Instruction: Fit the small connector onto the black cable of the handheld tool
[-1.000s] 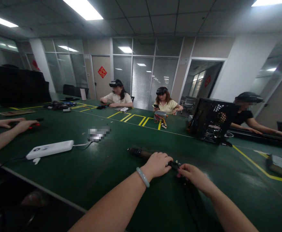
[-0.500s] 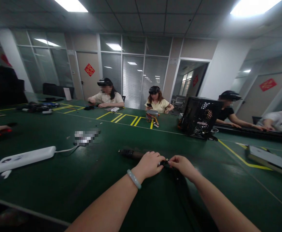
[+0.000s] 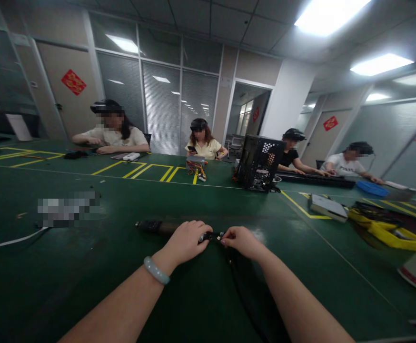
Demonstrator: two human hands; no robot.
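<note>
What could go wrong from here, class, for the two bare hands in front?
The small black piece with a shiny metal spot, between the left hand and the pinching right hand, might slip if either grip loosens. The long, dark, rod-shaped object on the green tabletop looks rounded, so it could roll. The limp black strap-like length below the right hand might snag.

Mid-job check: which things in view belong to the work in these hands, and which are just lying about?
In the job, it seems:
- long dark object, under the left hand
- small black piece, pinched by the right hand

Lying about, untouched by these hands:
- computer case
- wired metal box
- silver box
- yellow tray
- white cable
</note>
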